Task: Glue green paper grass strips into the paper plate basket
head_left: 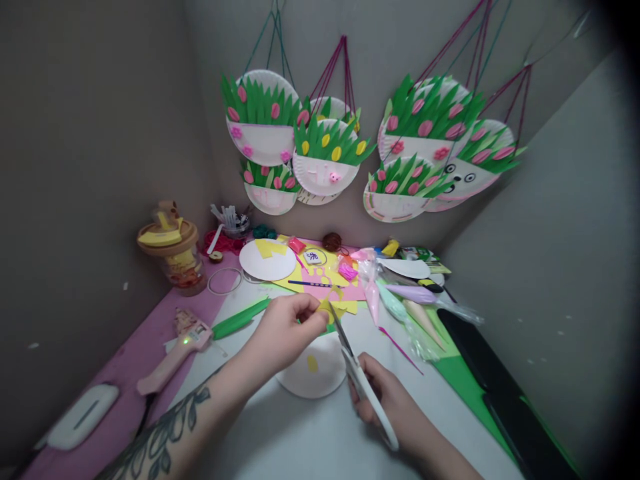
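Between thumb and fingers, my left hand (295, 328) pinches a small piece of yellow paper (328, 308) over the middle of the table. My right hand (376, 387) grips a pair of white-handled scissors (369, 393), whose blades reach up to the yellow paper. Whether the blades are parted is hard to make out. Under both hands lies a white paper plate (313, 383), partly covered by my left hand. On it rests a small yellow paper oval (313, 363).
A pink glue gun (175, 357) with a green light lies at left, near green paper strips (240, 321). Piping bags (395, 303) of coloured material lie at right beside a black phone-like slab (483, 347). Decorated paper plates (330, 160) hang on the wall by strings. A lidded cup (175, 260) stands back left.
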Motion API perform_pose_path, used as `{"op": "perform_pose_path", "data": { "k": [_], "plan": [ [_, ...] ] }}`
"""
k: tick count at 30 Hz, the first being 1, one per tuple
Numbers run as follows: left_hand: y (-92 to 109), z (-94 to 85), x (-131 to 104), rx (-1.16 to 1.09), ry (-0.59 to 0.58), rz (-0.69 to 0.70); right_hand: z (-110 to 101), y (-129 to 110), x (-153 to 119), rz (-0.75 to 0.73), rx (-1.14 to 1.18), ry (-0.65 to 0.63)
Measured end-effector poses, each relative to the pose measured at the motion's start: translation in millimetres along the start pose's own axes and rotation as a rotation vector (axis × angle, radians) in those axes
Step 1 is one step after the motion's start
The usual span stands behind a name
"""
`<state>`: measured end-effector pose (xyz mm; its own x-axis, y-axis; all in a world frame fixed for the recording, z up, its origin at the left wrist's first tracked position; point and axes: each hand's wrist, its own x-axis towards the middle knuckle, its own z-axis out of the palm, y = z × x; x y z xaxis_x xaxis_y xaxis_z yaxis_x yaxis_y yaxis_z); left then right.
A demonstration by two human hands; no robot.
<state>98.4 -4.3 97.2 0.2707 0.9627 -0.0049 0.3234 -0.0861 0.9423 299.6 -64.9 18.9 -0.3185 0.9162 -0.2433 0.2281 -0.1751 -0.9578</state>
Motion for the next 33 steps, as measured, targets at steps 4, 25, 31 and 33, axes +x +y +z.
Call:
{"op": "perform_pose_path", "data": {
  "k": [4,25,31,33],
  "plan": [
    [-0.3,-1.9,-0.6,0.028,-0.02,-0.004,-1.3,1.6,1.1,0.0,-0.026,-0.008],
    [-1.2,-5.3,0.4,0.001,-0.042,0.002,-2.8,6.4,1.1,0.019,-0.012,-0.004],
    [-0.8,-6.0,0.8,0.01,-0.049,0.009,-3.1,8.2,1.5,0.009,0.003,-0.016],
    [0.1,-6.4,0.7,0.026,-0.054,0.016,-2.8,7.3,1.6,0.005,0.001,-0.016]
  ]
}}
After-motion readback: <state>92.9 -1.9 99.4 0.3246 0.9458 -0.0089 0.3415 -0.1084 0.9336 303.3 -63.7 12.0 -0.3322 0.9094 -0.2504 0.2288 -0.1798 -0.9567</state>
